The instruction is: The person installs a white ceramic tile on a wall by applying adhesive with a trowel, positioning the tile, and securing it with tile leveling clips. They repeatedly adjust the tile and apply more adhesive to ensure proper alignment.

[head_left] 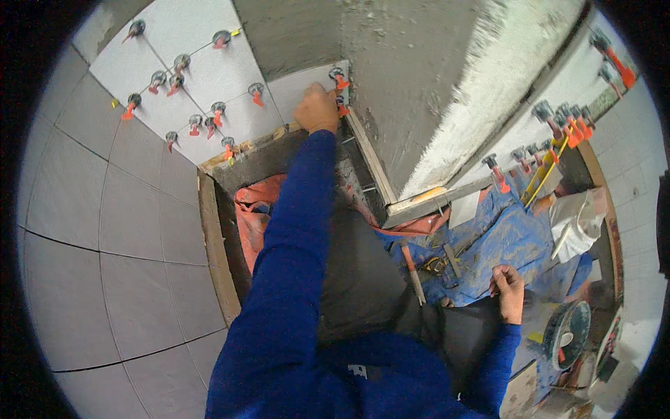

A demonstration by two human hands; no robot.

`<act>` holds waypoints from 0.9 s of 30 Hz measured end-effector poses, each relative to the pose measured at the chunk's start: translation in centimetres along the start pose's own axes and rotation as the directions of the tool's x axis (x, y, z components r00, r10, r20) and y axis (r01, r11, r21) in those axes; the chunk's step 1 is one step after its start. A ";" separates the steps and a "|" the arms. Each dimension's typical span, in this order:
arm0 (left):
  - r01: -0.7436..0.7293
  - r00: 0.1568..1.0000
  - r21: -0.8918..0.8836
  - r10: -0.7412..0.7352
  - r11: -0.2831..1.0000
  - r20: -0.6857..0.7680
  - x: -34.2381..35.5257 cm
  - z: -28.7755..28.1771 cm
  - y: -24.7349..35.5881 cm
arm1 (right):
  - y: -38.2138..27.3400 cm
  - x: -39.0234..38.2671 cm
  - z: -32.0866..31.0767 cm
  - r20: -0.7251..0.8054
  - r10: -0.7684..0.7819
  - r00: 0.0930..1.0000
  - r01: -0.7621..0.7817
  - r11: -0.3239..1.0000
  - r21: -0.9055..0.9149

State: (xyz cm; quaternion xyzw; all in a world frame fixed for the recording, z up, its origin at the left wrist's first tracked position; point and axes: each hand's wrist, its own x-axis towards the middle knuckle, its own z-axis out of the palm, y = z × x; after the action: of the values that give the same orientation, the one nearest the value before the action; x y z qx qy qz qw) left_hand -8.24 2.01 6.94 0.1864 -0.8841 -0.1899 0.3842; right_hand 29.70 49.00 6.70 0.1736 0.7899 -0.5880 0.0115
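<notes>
The left hand (pixel 317 108) is at a narrow white wall tile (pixel 289 89), its fingers hidden, grip impossible to tell. Left of that tile sit larger white tiles (pixel 232 77); at its right edge, a red clip (pixel 339 79); well below-right of it, a blue sheet (pixel 506 237) and the right hand (pixel 508 285), curled, hold unclear.

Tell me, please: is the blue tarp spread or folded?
Spread, though not flat: the blue tarp covers a wide patch beyond the right hand, its surface wrinkled and bunched.
</notes>
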 end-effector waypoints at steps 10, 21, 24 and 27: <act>0.158 0.987 -0.186 -0.158 0.970 0.013 0.1 0.5 0.1 | -0.3 1.3 0.9 -0.042 0.083 0.996 -0.086 0.993 -0.079; 0.082 0.997 -0.344 -0.073 0.935 0.039 -7.9 -6.0 -7.0 | 0.7 1.2 -1.2 -0.223 0.060 0.973 -0.013 0.978 0.209; 0.163 0.979 -0.277 -0.121 0.947 0.162 -15.7 -7.8 -11.7 | 0.8 2.9 -3.4 -0.482 0.062 0.874 0.135 0.922 0.362; 0.281 0.911 -0.128 -0.222 0.951 0.348 -23.4 -10.0 -17.9 | 1.0 4.5 -3.8 -0.527 0.021 0.850 0.265 0.847 0.462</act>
State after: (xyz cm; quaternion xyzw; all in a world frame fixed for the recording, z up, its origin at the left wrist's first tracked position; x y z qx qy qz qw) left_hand 17.37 -4.16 -9.57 0.2302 -0.8841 -0.3430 0.2183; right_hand 26.48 53.94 5.97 0.2675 0.5858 -0.7100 -0.2851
